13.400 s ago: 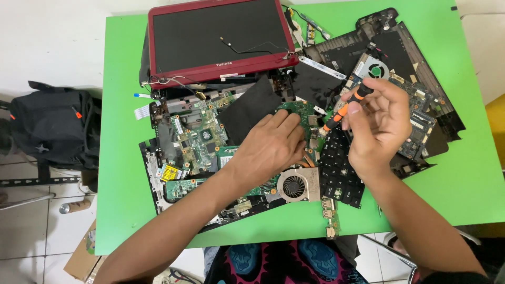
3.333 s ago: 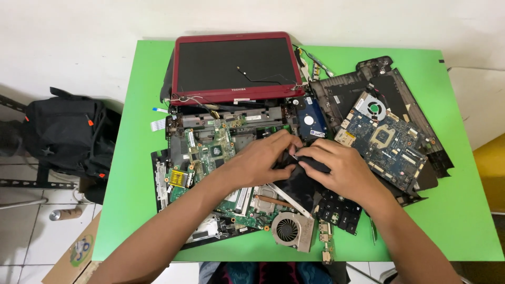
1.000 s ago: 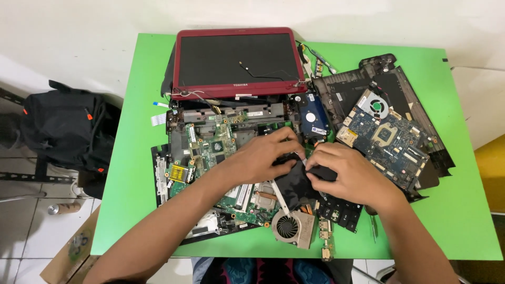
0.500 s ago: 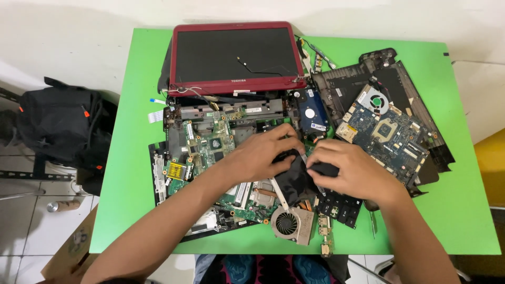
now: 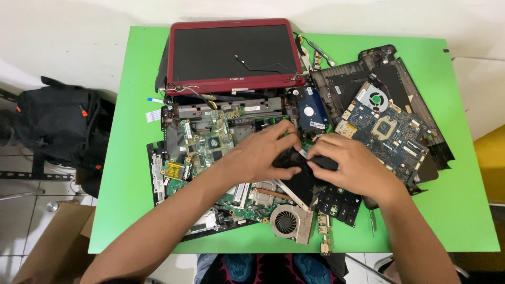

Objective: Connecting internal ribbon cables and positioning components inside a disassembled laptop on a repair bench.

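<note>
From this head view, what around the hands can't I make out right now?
- Black part: mostly covered by the left hand and right hand; its shape and the grip on it are unclear.
- Green board: right side hidden under the left hand.
- Keyboard piece: top hidden by the right wrist.
- Bag: cut off by the left edge.

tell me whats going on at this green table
A person is taking laptops apart. Both hands meet in the middle of the pile: the left hand and the right hand press on a black flat part lying over a green circuit board. A red laptop lid lies at the back of the green table, a blue circuit board on the right, and a round fan near the front edge.
</note>
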